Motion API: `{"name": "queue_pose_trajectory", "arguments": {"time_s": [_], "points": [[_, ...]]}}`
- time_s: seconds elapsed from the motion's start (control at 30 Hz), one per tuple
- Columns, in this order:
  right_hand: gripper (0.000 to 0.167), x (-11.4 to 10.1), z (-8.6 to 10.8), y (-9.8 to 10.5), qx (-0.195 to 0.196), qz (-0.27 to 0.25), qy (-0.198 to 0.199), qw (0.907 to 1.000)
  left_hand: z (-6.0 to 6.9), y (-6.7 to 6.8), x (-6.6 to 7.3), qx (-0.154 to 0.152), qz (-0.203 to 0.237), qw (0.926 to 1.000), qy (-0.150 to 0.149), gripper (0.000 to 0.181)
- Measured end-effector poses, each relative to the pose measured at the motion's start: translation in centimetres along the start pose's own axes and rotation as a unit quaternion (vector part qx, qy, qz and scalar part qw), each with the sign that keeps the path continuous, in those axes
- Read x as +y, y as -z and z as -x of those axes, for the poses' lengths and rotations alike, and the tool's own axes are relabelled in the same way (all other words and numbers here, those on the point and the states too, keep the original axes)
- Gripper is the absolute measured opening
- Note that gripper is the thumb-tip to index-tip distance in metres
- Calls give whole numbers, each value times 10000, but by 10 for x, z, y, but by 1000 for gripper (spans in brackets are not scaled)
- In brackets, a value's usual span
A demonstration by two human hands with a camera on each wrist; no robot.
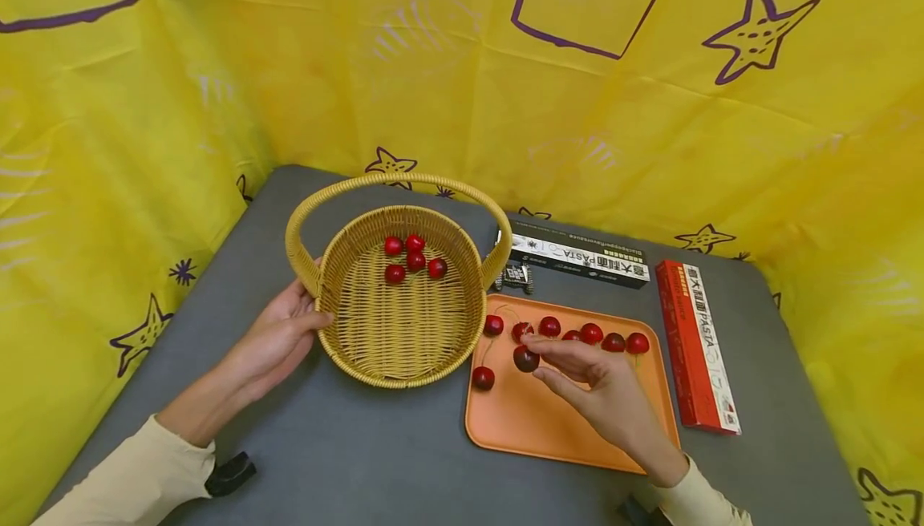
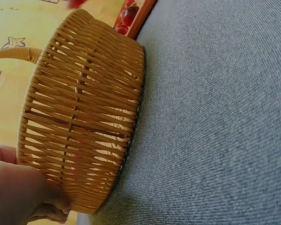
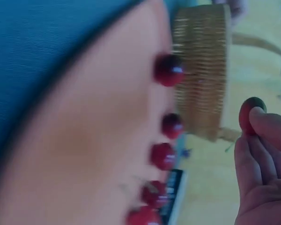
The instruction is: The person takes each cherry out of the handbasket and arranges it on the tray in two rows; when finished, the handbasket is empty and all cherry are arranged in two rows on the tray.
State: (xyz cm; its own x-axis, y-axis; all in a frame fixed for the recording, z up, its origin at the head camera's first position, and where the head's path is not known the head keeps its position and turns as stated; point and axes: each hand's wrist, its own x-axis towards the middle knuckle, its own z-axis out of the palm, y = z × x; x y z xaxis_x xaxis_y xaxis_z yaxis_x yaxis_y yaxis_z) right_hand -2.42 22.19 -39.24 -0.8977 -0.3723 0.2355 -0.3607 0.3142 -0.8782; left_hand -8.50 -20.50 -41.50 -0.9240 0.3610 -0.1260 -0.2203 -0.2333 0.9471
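A round wicker basket [image 1: 404, 378] with an arched handle stands on the grey table, several red cherries [image 1: 415, 260] lying inside it. My left hand [image 1: 277, 333] grips its left rim, thumb over the edge and fingers outside; the left wrist view shows this hand [image 2: 25, 192] against the woven wall. Above the orange tray [image 1: 534, 426], my right hand [image 1: 602, 390] pinches one dark cherry [image 1: 526, 359] between thumb and fingers. In the right wrist view that held cherry [image 3: 247, 115] is raised clear of the tray. Several more cherries [image 1: 591, 333] lie along the tray's far side.
Behind the tray lies a black-and-white pasta box [image 1: 577, 253]. A red pasta box [image 1: 699, 345] lies to its right. A small dark toy-like object [image 1: 515, 276] sits between basket and black box. Yellow patterned cloth [image 1: 462, 69] hangs around the table.
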Motion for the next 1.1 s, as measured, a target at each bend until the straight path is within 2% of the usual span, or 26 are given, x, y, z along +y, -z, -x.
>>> {"name": "queue_pose_trajectory", "arguments": {"time_s": [0.2,0.37,0.47,0.8,1.0,1.1], "points": [[39,23,18,-12,-29,117,-282,9995,2,3,-2,70,73,9999,2,95],[37,34,22,-20,-178,255,-733,9968,2,4,-2,59,107,9999,50,95],[36,37,21,-23,-255,470,-817,9952,2,4,-2,32,145,9999,74,96],[37,43,20,-26,-417,1046,-791,9905,4,2,-2,8,9,9999,120,95],[38,42,20,-26,-425,1529,-506,9860,1,1,2,-20,-11,10000,75,95],[39,41,19,-25,-442,1601,-477,9850,1,1,3,-37,-8,9999,109,94]]}}
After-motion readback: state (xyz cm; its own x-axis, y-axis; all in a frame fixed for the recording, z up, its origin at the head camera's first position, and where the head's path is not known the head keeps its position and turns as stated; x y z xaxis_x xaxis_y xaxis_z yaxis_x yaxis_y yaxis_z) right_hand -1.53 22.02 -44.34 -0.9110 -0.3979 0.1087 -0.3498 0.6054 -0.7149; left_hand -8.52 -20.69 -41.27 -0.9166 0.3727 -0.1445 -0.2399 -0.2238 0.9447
